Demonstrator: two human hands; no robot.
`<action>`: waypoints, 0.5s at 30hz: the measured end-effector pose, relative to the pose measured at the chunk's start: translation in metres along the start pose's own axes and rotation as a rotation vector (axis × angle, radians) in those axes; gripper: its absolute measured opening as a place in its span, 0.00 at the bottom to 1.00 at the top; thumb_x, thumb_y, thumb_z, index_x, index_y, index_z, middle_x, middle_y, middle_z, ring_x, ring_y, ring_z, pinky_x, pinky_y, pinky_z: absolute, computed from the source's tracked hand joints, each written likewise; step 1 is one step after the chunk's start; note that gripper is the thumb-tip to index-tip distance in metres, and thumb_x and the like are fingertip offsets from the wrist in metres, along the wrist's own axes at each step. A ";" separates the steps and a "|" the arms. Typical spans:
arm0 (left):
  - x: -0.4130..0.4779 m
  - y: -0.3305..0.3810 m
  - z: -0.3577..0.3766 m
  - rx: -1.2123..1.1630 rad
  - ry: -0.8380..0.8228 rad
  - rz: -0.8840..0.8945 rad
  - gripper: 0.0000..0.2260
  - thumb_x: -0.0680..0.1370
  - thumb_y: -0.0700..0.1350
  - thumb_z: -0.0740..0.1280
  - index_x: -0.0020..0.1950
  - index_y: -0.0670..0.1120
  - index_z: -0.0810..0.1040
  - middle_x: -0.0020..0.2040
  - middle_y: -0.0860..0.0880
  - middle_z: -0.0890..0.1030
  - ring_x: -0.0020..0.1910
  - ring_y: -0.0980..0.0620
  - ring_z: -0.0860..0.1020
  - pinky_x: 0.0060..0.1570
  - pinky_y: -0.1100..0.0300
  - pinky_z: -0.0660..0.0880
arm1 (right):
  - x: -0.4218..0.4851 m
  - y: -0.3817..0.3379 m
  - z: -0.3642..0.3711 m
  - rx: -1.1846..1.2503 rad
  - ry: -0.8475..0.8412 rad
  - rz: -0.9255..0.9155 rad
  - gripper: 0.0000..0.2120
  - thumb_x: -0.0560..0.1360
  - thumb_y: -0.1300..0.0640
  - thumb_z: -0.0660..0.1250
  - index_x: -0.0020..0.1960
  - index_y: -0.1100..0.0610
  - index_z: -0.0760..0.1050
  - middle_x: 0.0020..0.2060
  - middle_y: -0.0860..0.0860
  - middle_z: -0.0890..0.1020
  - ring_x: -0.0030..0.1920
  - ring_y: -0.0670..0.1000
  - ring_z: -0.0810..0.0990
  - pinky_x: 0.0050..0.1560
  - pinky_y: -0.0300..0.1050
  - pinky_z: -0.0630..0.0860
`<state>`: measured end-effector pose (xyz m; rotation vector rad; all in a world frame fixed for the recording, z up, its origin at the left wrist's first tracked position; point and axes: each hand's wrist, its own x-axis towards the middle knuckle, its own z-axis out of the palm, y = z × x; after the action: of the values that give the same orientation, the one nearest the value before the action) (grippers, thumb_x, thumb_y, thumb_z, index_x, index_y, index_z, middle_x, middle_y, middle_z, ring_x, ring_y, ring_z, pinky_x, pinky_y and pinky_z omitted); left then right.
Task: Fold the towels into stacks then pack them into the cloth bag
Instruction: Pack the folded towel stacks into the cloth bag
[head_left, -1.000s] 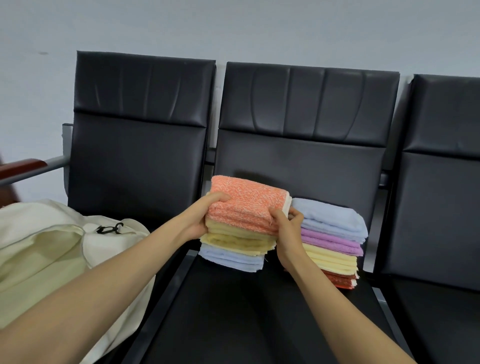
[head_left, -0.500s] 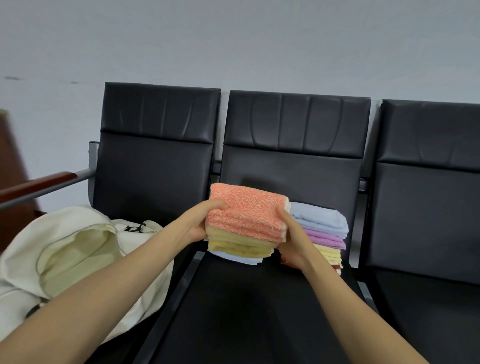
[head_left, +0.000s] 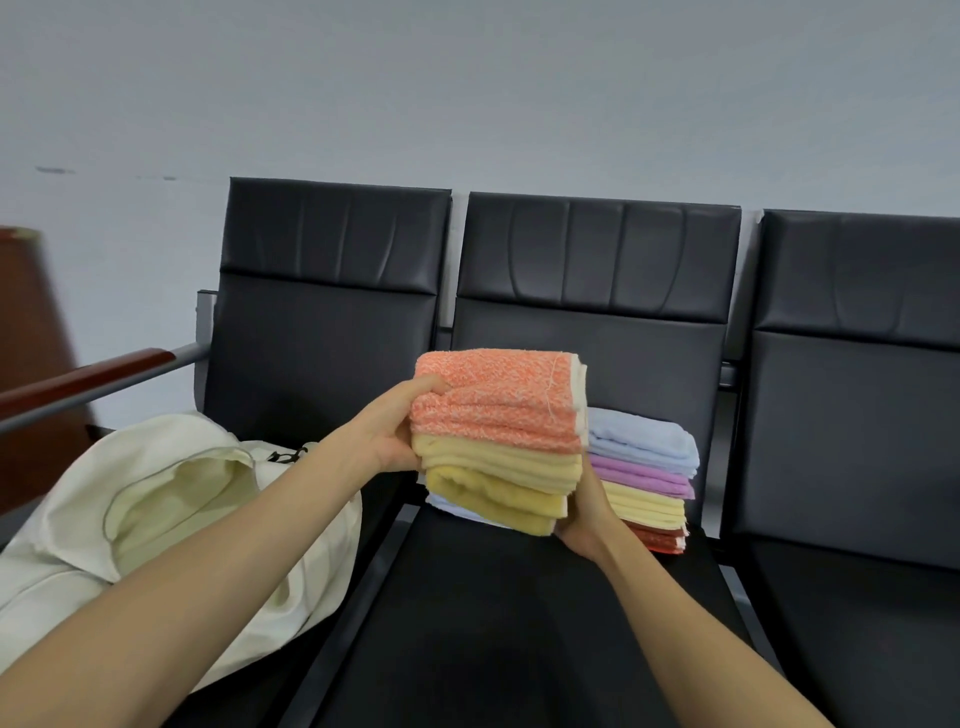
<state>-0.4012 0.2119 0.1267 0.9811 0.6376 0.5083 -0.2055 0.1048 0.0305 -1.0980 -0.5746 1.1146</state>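
Hands: the left hand (head_left: 397, 434) grips the left end of a folded towel stack (head_left: 498, 441), thumb on the orange top layer. The right hand (head_left: 584, 512) cups the stack's lower right corner, so the two hands clamp one bundle between them. The stack's long side runs left to right, above the far part of the middle seat (head_left: 493, 623). Whether its pale blue bottom layer is clear of the seat cannot be told. A second stack (head_left: 647, 478) rests on the same seat, just beside it on the far right. The cloth bag (head_left: 78, 545) lies slumped on the left seat, to the left of the hands and nearer. Its mouth (head_left: 176, 493) gapes upward and toward the right. The left hand is the nearer to it; the coming move is judged a leftward carry, left end leading.
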 end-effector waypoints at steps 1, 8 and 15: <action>0.001 -0.002 -0.004 0.013 -0.005 0.000 0.14 0.71 0.42 0.69 0.56 0.44 0.77 0.50 0.43 0.82 0.52 0.42 0.80 0.56 0.46 0.75 | -0.003 -0.001 0.000 0.011 -0.033 0.050 0.35 0.74 0.27 0.51 0.65 0.51 0.76 0.61 0.54 0.80 0.61 0.56 0.80 0.65 0.58 0.72; -0.001 -0.019 -0.036 0.097 -0.039 -0.078 0.23 0.69 0.41 0.72 0.63 0.43 0.75 0.57 0.41 0.81 0.58 0.41 0.79 0.58 0.46 0.75 | -0.021 -0.011 0.003 -0.004 -0.261 0.239 0.44 0.69 0.23 0.48 0.70 0.55 0.70 0.65 0.58 0.77 0.64 0.59 0.76 0.64 0.58 0.72; -0.022 -0.019 -0.090 0.200 -0.024 -0.105 0.24 0.66 0.39 0.73 0.61 0.42 0.74 0.51 0.42 0.83 0.52 0.44 0.81 0.53 0.50 0.77 | -0.007 -0.004 0.042 -0.152 -0.410 0.331 0.44 0.63 0.21 0.56 0.68 0.47 0.72 0.64 0.56 0.78 0.65 0.62 0.74 0.62 0.70 0.68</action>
<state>-0.4775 0.2419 0.0801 1.1338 0.7242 0.3436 -0.2412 0.1150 0.0516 -1.1267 -0.8290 1.6263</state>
